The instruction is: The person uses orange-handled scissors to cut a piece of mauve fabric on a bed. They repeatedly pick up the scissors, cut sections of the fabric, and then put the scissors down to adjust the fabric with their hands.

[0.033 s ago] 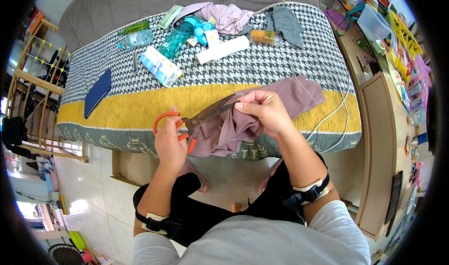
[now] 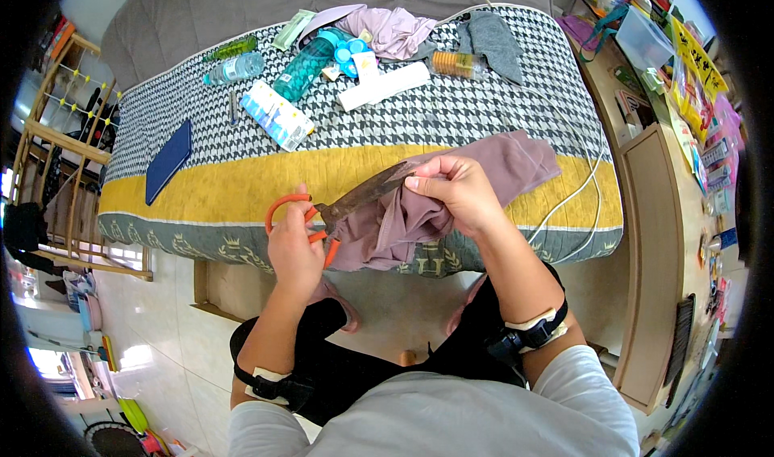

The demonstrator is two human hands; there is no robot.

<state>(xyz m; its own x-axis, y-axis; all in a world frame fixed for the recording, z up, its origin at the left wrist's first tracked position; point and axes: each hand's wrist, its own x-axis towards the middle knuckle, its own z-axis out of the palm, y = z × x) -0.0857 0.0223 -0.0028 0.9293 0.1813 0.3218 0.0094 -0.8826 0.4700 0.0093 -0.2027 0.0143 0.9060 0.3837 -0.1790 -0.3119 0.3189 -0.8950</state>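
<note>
The left hand [image 2: 294,247] is curled around the orange handles of the scissors [image 2: 353,204]; the right hand [image 2: 461,193] is closed in a pinch by the blade tips, though whether it grips cloth, metal or both cannot be told; the mauve cloth [image 2: 504,167] lies bunched below the blades, across the near edge of the bed [image 2: 234,171]. The main risk is to the right fingertips, which sit right at the tips; a slip of the cloth or a sudden squeeze of the handles could nick them; the loose folds under the blades could also be caught and cut by mistake, and the dark, worn-looking blades may snag the fabric.

On the far side lie 3 bottles; the teal bottle [image 2: 305,68] and the green bottle [image 2: 230,49] hide what they hold, while the clear bottle [image 2: 234,68] wears a pale label; right of them, a clear jar [image 2: 457,64] holds a stack of tan pieces; the plastic bin [image 2: 645,39] at far right shows no readable contents.
</note>
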